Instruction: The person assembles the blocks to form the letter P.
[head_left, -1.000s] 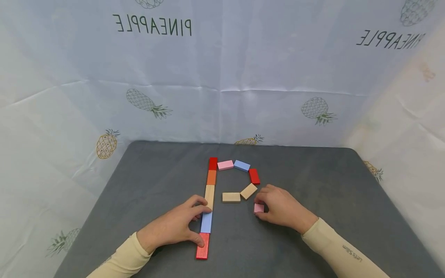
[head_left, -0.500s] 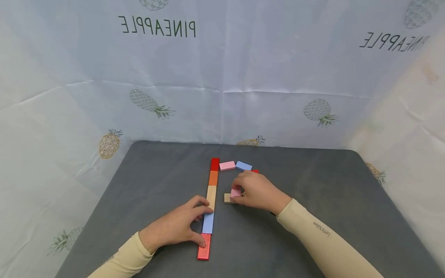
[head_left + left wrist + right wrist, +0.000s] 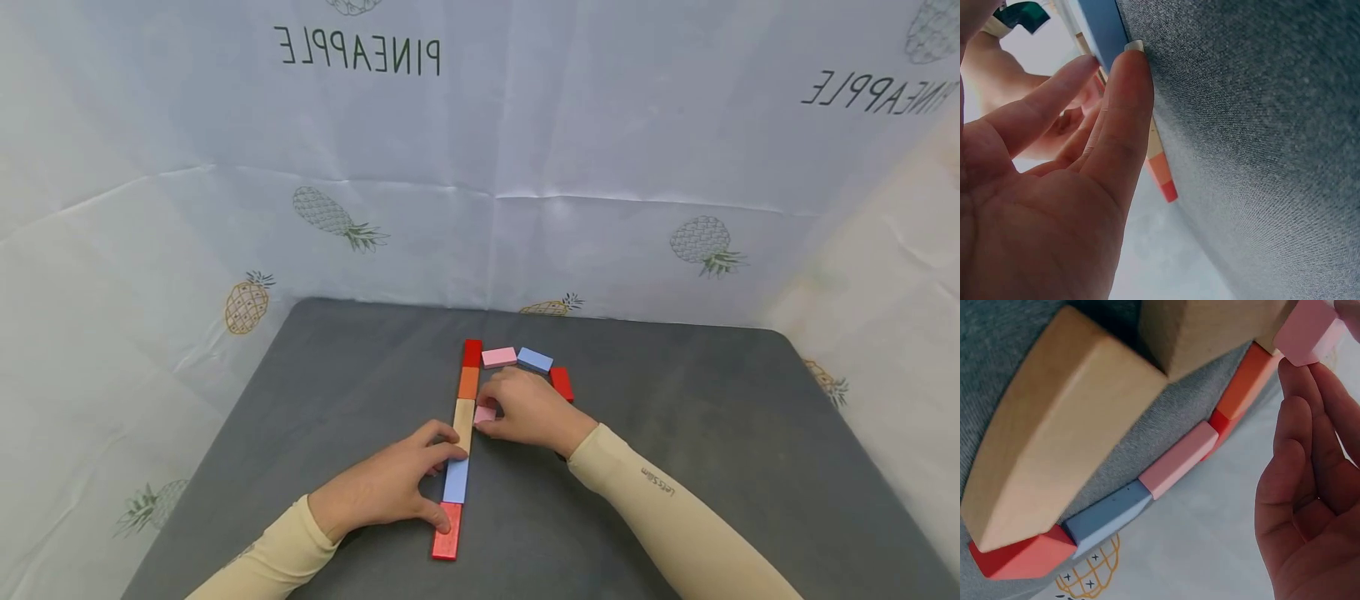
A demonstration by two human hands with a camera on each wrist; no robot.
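My right hand pinches a small pink block between thumb and fingers, right beside the straight row. In the right wrist view this pink block sits at the fingertips, over the end of a plain wooden block. My left hand rests along the row's left side, fingers spread. Its thumb lies on the near red block, and fingertips touch near the light blue block and the plain wooden block. An orange block and a red block end the row.
A curve of pink, blue and red blocks bends right from the row's far end. Another plain wooden block, hidden by my hand in the head view, continues it. The dark grey table meets a pineapple-print cloth.
My right hand has carried the pink block leftward, over the plain wooden blocks, to the side of the row. The left hand keeps its place on the row; the head view shifts slightly.
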